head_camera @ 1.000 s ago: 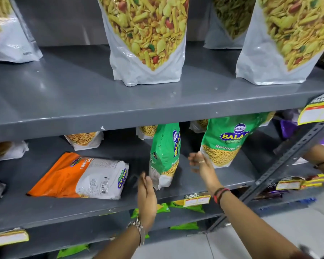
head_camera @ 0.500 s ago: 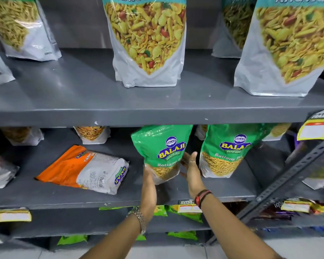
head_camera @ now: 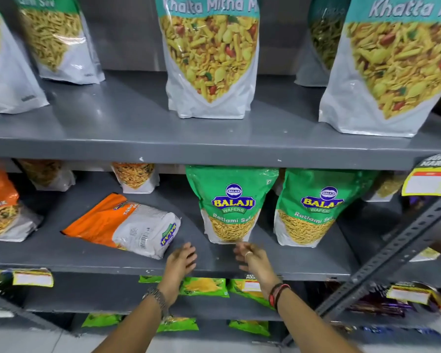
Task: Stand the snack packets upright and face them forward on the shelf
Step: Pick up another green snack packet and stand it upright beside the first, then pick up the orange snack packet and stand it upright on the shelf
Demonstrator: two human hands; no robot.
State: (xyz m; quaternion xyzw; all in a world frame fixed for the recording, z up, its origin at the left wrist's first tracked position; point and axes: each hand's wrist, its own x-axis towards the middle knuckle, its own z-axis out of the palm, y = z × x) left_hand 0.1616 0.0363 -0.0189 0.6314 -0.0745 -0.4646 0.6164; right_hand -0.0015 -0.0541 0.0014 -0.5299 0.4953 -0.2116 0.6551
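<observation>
A green Balaji Ratlami Sev packet (head_camera: 231,202) stands upright on the middle shelf (head_camera: 278,266), label facing me. A second green packet (head_camera: 313,207) stands beside it on the right, also facing forward. An orange and white packet (head_camera: 124,225) lies flat on the same shelf to the left, its printing upside down. My left hand (head_camera: 180,261) and my right hand (head_camera: 250,257) hover just in front of the first green packet's base, both empty with fingers apart, neither touching it.
Large Khatta Mitha pouches (head_camera: 210,59) stand on the upper shelf (head_camera: 163,146). Another orange packet (head_camera: 3,207) leans at the far left. Small packets stand at the back of the middle shelf. A slanted metal brace (head_camera: 392,253) crosses on the right. Green packets (head_camera: 204,286) lie on lower shelves.
The green packet went from edge-on to label forward between my hands, and it now stands on the shelf. Both hands have let go and drawn back toward me.
</observation>
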